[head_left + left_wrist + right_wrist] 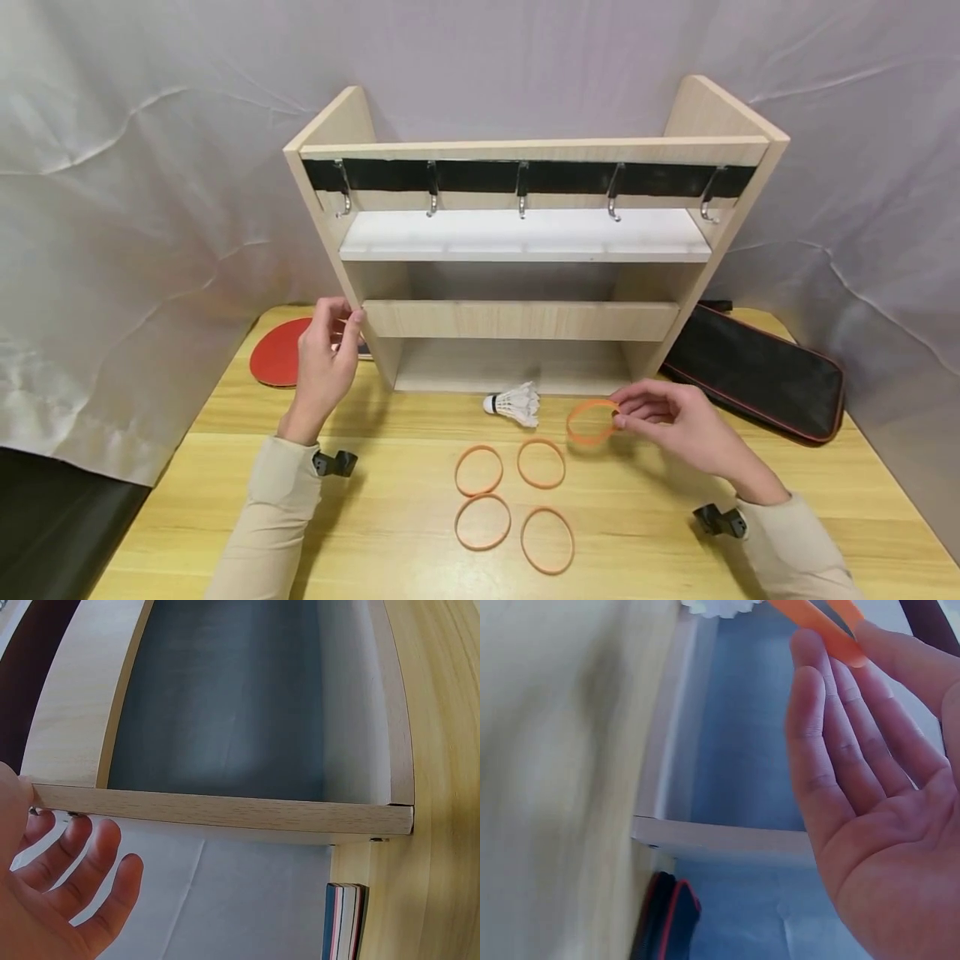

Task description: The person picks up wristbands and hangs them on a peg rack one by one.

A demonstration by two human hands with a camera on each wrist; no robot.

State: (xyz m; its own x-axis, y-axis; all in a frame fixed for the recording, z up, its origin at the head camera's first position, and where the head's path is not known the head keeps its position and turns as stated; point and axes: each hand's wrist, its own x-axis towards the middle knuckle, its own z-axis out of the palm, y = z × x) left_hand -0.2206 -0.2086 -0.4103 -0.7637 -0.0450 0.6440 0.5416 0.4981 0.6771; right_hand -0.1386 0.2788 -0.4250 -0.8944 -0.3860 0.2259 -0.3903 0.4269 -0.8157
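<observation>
My right hand (pixel 678 421) pinches an orange silicone wristband (pixel 570 425) between thumb and fingertips, above the table before the shelf's lower right corner. The right wrist view shows this wristband (pixel 814 622) at the fingertips. My left hand (pixel 327 362) holds the left side panel of a pale wooden shelf (pixel 517 320), thumb by its front edge; in the left wrist view the other fingers (pixel 97 855) spread loosely along the outer face. Several more orange wristbands (pixel 547 463) lie flat on the table. A white shuttlecock (pixel 517 405) rests on its side at the shelf's foot.
Metal hooks (pixel 522 192) line a black strip across the shelf's upper front bar. A red table tennis bat (pixel 277 354) lies left of the shelf. On the right is a black zipped case (pixel 753 371). Grey cloth (pixel 525 67) hangs behind the wooden table (pixel 645 533).
</observation>
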